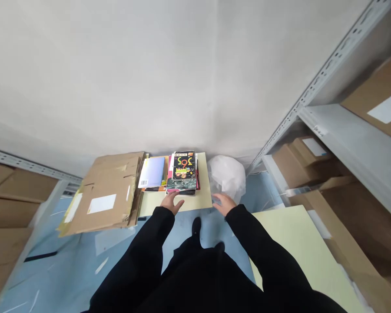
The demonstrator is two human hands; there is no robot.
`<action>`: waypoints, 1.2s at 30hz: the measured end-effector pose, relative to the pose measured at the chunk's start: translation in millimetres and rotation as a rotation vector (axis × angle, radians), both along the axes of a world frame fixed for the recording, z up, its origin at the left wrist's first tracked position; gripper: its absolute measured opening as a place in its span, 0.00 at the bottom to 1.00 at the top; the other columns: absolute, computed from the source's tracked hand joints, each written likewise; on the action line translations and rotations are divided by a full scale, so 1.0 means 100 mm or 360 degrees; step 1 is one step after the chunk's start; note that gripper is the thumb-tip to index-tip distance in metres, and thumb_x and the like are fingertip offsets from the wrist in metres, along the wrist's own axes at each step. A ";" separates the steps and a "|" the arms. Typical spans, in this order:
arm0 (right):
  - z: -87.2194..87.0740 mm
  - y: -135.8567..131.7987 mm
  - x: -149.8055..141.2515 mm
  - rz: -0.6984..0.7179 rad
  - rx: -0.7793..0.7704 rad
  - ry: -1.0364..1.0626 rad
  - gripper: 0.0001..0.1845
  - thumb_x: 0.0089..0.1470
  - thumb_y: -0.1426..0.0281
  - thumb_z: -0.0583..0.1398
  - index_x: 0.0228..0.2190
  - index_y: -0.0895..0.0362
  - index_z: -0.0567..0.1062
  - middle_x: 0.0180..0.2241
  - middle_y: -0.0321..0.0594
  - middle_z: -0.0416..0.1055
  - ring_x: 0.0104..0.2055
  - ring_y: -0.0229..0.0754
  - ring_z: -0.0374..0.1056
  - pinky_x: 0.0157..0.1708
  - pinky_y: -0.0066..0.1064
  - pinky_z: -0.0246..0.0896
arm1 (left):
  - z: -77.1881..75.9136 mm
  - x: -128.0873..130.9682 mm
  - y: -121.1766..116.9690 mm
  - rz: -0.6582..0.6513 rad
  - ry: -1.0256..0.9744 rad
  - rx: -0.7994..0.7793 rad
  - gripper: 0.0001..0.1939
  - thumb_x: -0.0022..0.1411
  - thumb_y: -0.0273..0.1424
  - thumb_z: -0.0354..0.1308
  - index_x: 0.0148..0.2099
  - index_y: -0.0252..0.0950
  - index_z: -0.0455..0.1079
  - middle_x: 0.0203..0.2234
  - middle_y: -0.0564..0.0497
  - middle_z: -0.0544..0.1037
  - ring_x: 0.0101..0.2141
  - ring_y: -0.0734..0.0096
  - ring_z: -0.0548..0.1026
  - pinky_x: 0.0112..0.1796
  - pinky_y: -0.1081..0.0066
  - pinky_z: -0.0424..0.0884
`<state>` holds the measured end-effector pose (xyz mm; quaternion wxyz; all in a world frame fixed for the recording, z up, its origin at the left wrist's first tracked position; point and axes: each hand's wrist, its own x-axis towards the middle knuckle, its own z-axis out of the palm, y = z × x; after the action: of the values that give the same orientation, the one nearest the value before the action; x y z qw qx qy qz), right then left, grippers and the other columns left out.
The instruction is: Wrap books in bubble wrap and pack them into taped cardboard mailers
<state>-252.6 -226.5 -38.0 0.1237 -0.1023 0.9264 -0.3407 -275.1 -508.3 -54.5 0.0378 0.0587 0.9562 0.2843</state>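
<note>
My left hand [172, 202] is open at the front edge of a pale yellow table [189, 203], just below a stack of books. On top of that stack lies a black book [184, 166] with large coloured digits on its cover. To its left, a lavender-blue book [152, 172] with a barcode rests on another pile. My right hand [224, 203] is also open, fingers spread, by the table's right front corner. Nothing shows in either hand. Beside it, on the right, is a white translucent plastic bag [228, 176].
Flattened cardboard boxes [107, 187] lie stacked at the table's left end and jut past its front edge. A second pale yellow surface [299, 248] is at my right. Metal shelves [355, 130] with cardboard boxes [342, 217] line the right, and more boxes [9, 221] fill the left.
</note>
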 end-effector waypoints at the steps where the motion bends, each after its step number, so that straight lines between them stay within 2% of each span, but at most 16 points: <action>1: -0.02 -0.12 -0.12 -0.0050 -0.0080 -0.0004 0.22 0.45 0.74 0.59 0.45 0.60 0.69 0.42 0.47 0.70 0.42 0.43 0.67 0.44 0.35 0.61 | -0.02 -0.10 -0.04 0.0053 -0.0019 0.0015 0.23 0.49 0.37 0.57 0.46 0.31 0.67 0.48 0.39 0.69 0.51 0.55 0.65 0.51 0.62 0.61; 6: -0.20 -0.57 -0.64 -0.0322 -0.0313 -0.0183 0.28 0.42 0.73 0.62 0.48 0.59 0.67 0.44 0.47 0.70 0.41 0.43 0.69 0.42 0.37 0.64 | -0.22 -0.56 -0.11 0.0327 -0.0093 0.0233 0.29 0.48 0.36 0.59 0.52 0.28 0.62 0.50 0.35 0.67 0.53 0.52 0.63 0.51 0.60 0.60; 10: -0.32 -0.74 -0.94 -0.0518 -0.0489 -0.0287 0.30 0.40 0.70 0.63 0.48 0.57 0.66 0.44 0.45 0.70 0.43 0.42 0.68 0.43 0.36 0.64 | -0.34 -0.82 -0.09 0.0596 -0.0236 0.0652 0.32 0.51 0.38 0.58 0.55 0.28 0.57 0.50 0.35 0.66 0.51 0.53 0.65 0.49 0.60 0.63; 13: -0.39 -0.83 -1.10 -0.0632 -0.0551 -0.0361 0.30 0.39 0.68 0.64 0.47 0.56 0.67 0.44 0.44 0.70 0.43 0.42 0.67 0.44 0.35 0.63 | -0.38 -0.94 -0.09 0.0726 -0.0356 0.0953 0.30 0.52 0.38 0.58 0.54 0.28 0.59 0.48 0.35 0.68 0.50 0.56 0.66 0.49 0.61 0.62; 16: -0.45 -0.91 -1.21 -0.0713 -0.0541 -0.0396 0.29 0.39 0.67 0.64 0.46 0.57 0.68 0.44 0.44 0.70 0.39 0.40 0.68 0.41 0.34 0.64 | -0.40 -0.99 -0.12 0.0812 -0.0437 0.1094 0.30 0.49 0.38 0.61 0.52 0.29 0.60 0.47 0.36 0.69 0.49 0.56 0.67 0.48 0.61 0.64; 19: -0.53 -0.97 -1.29 -0.0761 -0.0523 -0.0416 0.26 0.40 0.67 0.63 0.44 0.59 0.69 0.40 0.43 0.71 0.33 0.37 0.69 0.38 0.33 0.65 | -0.41 -1.00 -0.16 0.0796 -0.0468 0.1232 0.29 0.46 0.39 0.62 0.49 0.30 0.63 0.44 0.39 0.72 0.47 0.58 0.69 0.49 0.61 0.64; 22: -0.60 -1.01 -1.34 -0.0776 -0.0482 -0.0396 0.22 0.40 0.69 0.62 0.41 0.59 0.71 0.37 0.41 0.72 0.30 0.36 0.68 0.36 0.31 0.65 | -0.41 -0.99 -0.17 0.0733 -0.0461 0.1263 0.29 0.45 0.40 0.63 0.47 0.30 0.64 0.42 0.40 0.73 0.45 0.58 0.71 0.49 0.60 0.63; 27: -0.64 -1.05 -1.40 -0.0788 -0.0357 -0.0285 0.19 0.39 0.70 0.62 0.37 0.60 0.72 0.33 0.41 0.72 0.34 0.39 0.68 0.35 0.30 0.64 | -0.34 -1.00 -0.15 0.0639 -0.0479 0.1299 0.28 0.44 0.40 0.63 0.45 0.31 0.64 0.39 0.42 0.75 0.42 0.59 0.73 0.47 0.60 0.65; 32: -0.66 -1.07 -1.38 -0.0778 -0.0101 -0.0156 0.17 0.40 0.69 0.62 0.37 0.58 0.73 0.37 0.44 0.70 0.35 0.41 0.68 0.38 0.33 0.63 | -0.23 -1.00 -0.09 0.0715 -0.0571 0.1352 0.28 0.43 0.40 0.64 0.44 0.30 0.65 0.40 0.41 0.74 0.40 0.60 0.74 0.44 0.62 0.68; 36: -0.64 -1.07 -1.34 -0.0856 -0.0190 -0.0181 0.19 0.40 0.67 0.62 0.38 0.57 0.72 0.37 0.42 0.70 0.37 0.40 0.68 0.40 0.32 0.63 | -0.12 -0.98 -0.06 0.0766 -0.0667 0.1286 0.28 0.43 0.38 0.65 0.45 0.30 0.66 0.39 0.40 0.74 0.39 0.59 0.74 0.42 0.62 0.70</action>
<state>-386.2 -333.3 -101.9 0.0743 0.1595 0.8901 -0.4205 -373.4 -514.3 -66.0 0.1363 -0.2114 0.7283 0.6374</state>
